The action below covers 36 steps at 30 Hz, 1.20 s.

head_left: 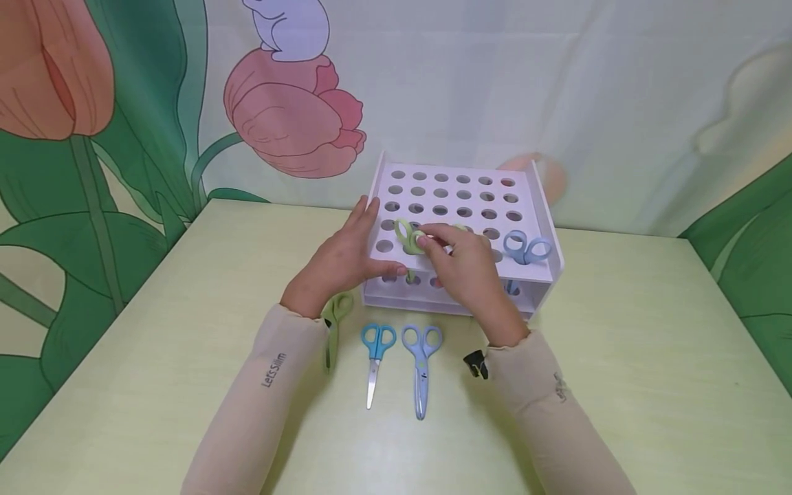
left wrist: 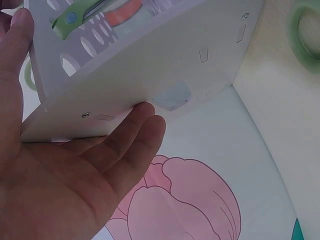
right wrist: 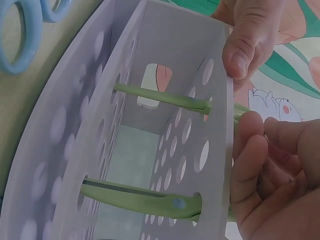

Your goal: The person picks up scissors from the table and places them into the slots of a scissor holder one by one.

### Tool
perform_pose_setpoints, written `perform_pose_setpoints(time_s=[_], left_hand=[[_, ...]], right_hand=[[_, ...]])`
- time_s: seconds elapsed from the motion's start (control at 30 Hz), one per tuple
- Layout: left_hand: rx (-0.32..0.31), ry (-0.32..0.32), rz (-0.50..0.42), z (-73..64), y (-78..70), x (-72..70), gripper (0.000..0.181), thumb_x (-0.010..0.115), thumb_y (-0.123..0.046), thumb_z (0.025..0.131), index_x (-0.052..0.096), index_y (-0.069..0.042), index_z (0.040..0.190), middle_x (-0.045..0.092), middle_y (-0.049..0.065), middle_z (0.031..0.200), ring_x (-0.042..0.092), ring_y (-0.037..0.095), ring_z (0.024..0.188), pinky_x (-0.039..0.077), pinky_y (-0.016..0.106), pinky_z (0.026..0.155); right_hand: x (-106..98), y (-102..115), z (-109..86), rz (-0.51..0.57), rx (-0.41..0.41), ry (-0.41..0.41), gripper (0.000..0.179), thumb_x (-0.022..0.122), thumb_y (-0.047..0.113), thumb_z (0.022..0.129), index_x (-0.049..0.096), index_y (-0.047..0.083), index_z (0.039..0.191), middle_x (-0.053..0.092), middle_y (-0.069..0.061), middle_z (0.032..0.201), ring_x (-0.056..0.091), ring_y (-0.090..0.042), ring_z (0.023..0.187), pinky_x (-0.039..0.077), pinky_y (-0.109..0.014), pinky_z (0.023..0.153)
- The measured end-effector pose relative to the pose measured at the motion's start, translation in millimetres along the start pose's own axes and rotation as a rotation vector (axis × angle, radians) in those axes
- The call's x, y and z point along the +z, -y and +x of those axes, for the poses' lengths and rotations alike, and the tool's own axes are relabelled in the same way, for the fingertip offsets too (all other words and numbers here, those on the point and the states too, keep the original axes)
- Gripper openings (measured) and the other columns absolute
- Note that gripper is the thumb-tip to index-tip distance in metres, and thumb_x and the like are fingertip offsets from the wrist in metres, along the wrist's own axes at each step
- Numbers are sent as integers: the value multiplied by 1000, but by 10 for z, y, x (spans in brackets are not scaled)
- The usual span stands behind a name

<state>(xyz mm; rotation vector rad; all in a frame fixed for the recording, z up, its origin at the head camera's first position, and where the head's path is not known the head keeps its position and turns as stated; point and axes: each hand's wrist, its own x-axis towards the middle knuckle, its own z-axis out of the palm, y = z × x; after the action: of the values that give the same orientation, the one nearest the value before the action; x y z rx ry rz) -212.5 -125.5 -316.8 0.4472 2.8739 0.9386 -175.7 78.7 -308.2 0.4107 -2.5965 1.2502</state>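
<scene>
From where I stand, the head view has the left hand (head_left: 340, 258) spread wide against the left side of a white rack (head_left: 546, 223), thumb at its front edge, while the right hand (head_left: 470, 268) pinches the green scissors (head_left: 411, 245) by the handle, set in a front-row hole. Pale blue scissors (head_left: 524, 256) stand in the front right corner; on the bench (head_left: 650, 344) lie another green pair (head_left: 334, 323), a bright blue pair (head_left: 375, 347) and a lavender pair (head_left: 421, 357). The left sleeve (head_left: 247, 399) reads "Let'sSlim"; the right sleeve's print is too creased to read. The left-wrist view alone gives the rack's outer side wall, screw heads (left wrist: 86, 115) and all, fingers (left wrist: 145, 132) lying along it. The right-wrist view looks between the tiers: the held scissors' blades run into a lower hole, and a second green pair (right wrist: 140, 200), mostly hidden from above, stands alongside.
</scene>
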Motion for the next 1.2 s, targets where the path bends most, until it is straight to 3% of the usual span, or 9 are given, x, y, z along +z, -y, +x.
perform_pose_setpoints(time_s=[0.33, 0.47, 0.6, 0.73, 0.87, 1.03, 1.2], left_hand=[[6, -3, -29, -19, 5, 14, 126, 87, -50, 76, 3, -17, 164, -7, 4, 169, 17, 30, 151, 29, 46, 116], [8, -1, -32, -18, 15, 24, 125, 86, -50, 77, 3, -17, 164, -7, 3, 169, 19, 31, 151, 29, 46, 116], [11, 0, -22, -19, 15, 15, 126, 86, -51, 77, 2, -17, 164, -8, 3, 169, 19, 31, 151, 28, 46, 117], [15, -7, -9, -22, 15, 1, 126, 86, -52, 77, 2, -17, 164, -7, 5, 169, 20, 31, 151, 29, 45, 116], [12, -8, -2, -16, 11, 8, 126, 86, -52, 76, 2, -16, 164, -7, 6, 169, 19, 31, 151, 29, 45, 116], [7, 0, -6, -14, 12, 18, 126, 86, -52, 76, 2, -16, 164, -8, 4, 169, 19, 31, 151, 28, 45, 116], [-1, 2, -8, -19, 5, 8, 127, 86, -52, 76, 1, -19, 164, -9, 2, 169, 22, 32, 150, 31, 47, 115]], right_hand=[[-52, -12, -88, 59, 90, -2, 37, 65, 25, 100, 64, 10, 134, 73, -13, 108, 71, -29, 61, 55, -32, 56], [-71, -18, -157, 74, 85, -49, 33, 67, 23, 98, 66, 10, 128, 73, -10, 98, 70, -28, 59, 52, -31, 51], [-85, -50, -247, 96, 50, -39, 18, 67, 20, 98, 69, 8, 111, 69, -6, 83, 66, -26, 55, 48, -30, 48], [-104, -127, -343, 138, 31, 74, 11, 67, 18, 98, 69, 8, 94, 65, -9, 75, 63, -25, 55, 48, -30, 50], [-109, -258, -428, 154, 46, 181, 13, 66, 17, 99, 71, 6, 92, 62, -8, 72, 62, -23, 55, 48, -30, 50], [-104, -449, -502, 103, 118, 321, 14, 65, 13, 99, 73, 2, 102, 64, -10, 77, 63, -20, 57, 53, -33, 54], [-103, -590, -533, 27, 122, 498, 24, 65, 9, 98, 69, -1, 120, 66, -10, 83, 62, -20, 58, 53, -35, 56]])
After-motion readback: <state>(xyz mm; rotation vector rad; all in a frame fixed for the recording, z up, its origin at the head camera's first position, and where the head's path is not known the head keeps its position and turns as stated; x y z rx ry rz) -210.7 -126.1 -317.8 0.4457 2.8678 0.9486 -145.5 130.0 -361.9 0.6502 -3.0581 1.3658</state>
